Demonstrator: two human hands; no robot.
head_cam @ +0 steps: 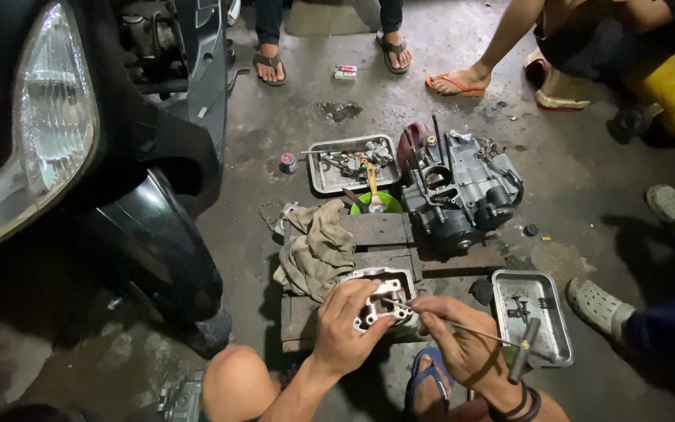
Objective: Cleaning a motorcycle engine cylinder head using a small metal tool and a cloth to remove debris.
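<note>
Engine block [462,191], parts tray [318,178], rag [318,246], scooter headlight [56,125].

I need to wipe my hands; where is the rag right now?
In the head view, the crumpled beige rag lies on the wooden pallet, left of centre, just above the left hand and below the green bowl.

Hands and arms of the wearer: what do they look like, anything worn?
Both forearms are bare, with no sleeves in view. The left hand wears no glove, ring or band. The right hand is also ungloved; its wrist carries dark bands, like thin black bracelets. No watch shows.
</note>
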